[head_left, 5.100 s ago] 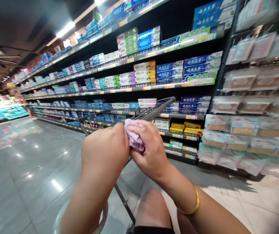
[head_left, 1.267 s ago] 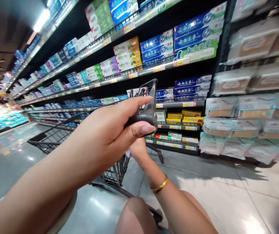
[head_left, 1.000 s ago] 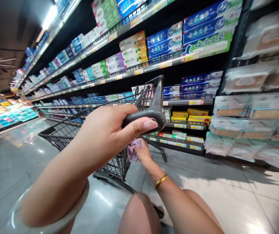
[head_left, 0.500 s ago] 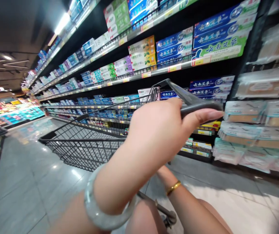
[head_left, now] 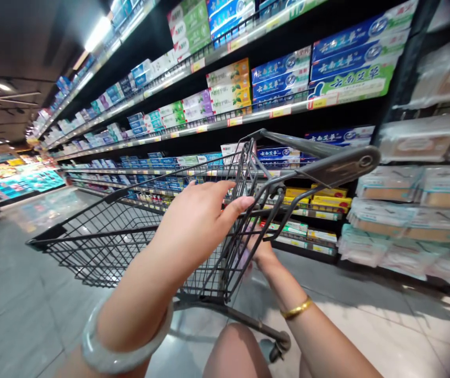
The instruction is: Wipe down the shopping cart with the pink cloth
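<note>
A dark grey wire shopping cart stands in front of me. My left hand, above a pale bangle, is at the near side of its basket, back of the hand up. Its thumb and index finger are stretched out and apart, with nothing seen in them; other fingers are hidden. The cart's handle is free of that hand. My right hand, above a gold bracelet, reaches low behind the cart's rear bars. A pale purple thing shows through the bars at its fingers, its kind unclear.
Shelves of boxed goods run along the far side of the cart. Packaged goods hang at the right. A cart wheel is beside my knee. Grey floor tiles stretch along the left.
My left hand has left the cart handle and moved down and left to the basket side. The right hand, hidden before, now partly shows behind the bars. The cart appears slightly lower and further left.
</note>
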Tool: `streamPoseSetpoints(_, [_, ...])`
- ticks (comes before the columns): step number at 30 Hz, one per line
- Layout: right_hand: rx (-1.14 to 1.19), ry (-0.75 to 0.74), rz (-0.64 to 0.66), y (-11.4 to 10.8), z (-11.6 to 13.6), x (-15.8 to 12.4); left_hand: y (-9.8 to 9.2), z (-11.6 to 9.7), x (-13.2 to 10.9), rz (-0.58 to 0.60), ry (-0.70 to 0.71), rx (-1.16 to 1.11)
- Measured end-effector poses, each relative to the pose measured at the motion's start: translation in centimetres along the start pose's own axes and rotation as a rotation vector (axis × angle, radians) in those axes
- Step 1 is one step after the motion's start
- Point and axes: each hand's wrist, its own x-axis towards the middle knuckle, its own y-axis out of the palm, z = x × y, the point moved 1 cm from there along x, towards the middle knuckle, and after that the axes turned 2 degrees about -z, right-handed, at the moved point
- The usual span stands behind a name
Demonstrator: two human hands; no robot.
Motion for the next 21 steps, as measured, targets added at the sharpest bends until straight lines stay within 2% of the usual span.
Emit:
streamPoseSetpoints(4, [0.197,-0.108,-0.064,-1.7,2.0,0.6,1.4,1.4,-0.8,0.222,-0.105,0.049])
streamPoseSetpoints(6, [0.233,-0.116,-0.058,-2.0,2.2,0.5,2.0,1.7,-0.9,0.269,-0.133,0.063])
streamPoseSetpoints(9, [0.08,0.027,0.048,-1.7,1.6,0.3,2.5,1.8,-0.7,0.264,-0.135,0.061])
streamPoseSetpoints(11, [0.068,0.094,0.089,-1.7,1.5,0.3,2.5,1.9,-0.7,0.265,-0.137,0.052])
streamPoseSetpoints(13, [0.184,0.051,0.015,-2.0,2.2,0.4,2.6,1.9,-0.8,0.253,-0.141,0.063])
streamPoseSetpoints(15, [0.321,-0.047,-0.099,-2.6,3.5,0.6,2.7,2.0,-0.8,0.232,-0.142,0.078])
streamPoseSetpoints(17, [0.378,-0.132,-0.151,-3.0,4.4,0.8,2.8,1.9,-0.7,0.211,-0.137,0.081])
streamPoseSetpoints(19, [0.335,-0.149,-0.104,-3.2,4.7,0.9,2.9,1.8,-0.6,0.197,-0.133,0.085])
streamPoseSetpoints(21, [0.289,-0.089,-0.011,-3.1,4.5,0.9,3.1,1.6,-0.5,0.201,-0.137,0.094])
